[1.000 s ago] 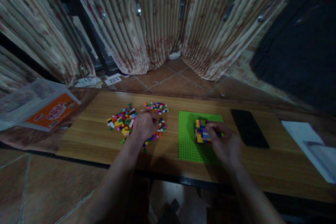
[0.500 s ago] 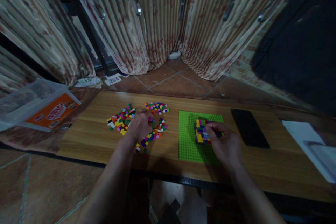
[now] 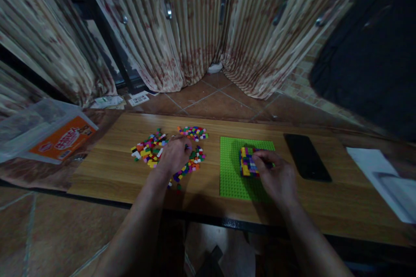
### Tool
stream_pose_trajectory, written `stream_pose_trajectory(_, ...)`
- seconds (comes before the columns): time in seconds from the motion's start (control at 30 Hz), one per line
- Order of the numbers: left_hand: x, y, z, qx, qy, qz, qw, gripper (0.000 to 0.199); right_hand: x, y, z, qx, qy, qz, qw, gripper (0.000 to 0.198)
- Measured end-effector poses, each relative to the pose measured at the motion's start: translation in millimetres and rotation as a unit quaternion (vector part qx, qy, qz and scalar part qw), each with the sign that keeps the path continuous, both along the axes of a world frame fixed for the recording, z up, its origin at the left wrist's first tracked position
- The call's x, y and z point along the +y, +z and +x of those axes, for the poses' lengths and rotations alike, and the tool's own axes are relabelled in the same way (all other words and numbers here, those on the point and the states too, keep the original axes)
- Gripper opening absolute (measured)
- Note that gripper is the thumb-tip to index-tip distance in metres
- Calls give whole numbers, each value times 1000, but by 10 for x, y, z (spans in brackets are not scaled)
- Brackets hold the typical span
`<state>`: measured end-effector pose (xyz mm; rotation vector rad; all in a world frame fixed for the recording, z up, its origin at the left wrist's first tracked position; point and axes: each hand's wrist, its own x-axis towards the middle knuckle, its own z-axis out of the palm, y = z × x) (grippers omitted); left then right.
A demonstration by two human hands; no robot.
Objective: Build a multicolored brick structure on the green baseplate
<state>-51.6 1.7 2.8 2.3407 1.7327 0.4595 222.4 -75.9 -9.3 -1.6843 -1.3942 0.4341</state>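
Observation:
My left hand is over the loose toy bricks, its fingers curled together and pointing down. Small coloured bricks show at its fingertips, but whether one is between them I cannot make out. On the green baseplate sits a low block built of multicoloured bricks, with yellow along its left side. My right hand is at the right part of this block, thumb and forefinger pinched together against its top. The hand covers the block's right side and hides whatever the fingertips hold.
A black phone lies right of the baseplate on the wooden table. White papers are at the far right. A clear plastic box with an orange label stands at the left. Striped curtains hang behind.
My left hand's fingers have drawn together and lifted slightly among the loose bricks. My right hand stays pinched at the brick block. The whole view has shifted slightly.

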Motion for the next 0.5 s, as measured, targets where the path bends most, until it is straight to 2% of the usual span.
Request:
stream_pose_trajectory(0.13, -1, -3, 52, -113, -35, -26, 993, 16, 8, -14, 6, 7, -3, 13, 1000, 18)
stream_pose_trajectory(0.23, -29, -17, 170, -226, -69, -86, 968, 15, 7, 3, 0, 8, -4, 29, 1000, 17)
stream_pose_trajectory(0.37, -127, 3, 429, -384, -109, -174, 900, 13, -12, 48, -46, 17, 25, 74, 997, 16)
stream_pose_trajectory(0.5, -270, 61, 692, -504, -86, -306, 803, 17, -52, 101, -130, -16, 97, 99, 990, 17)
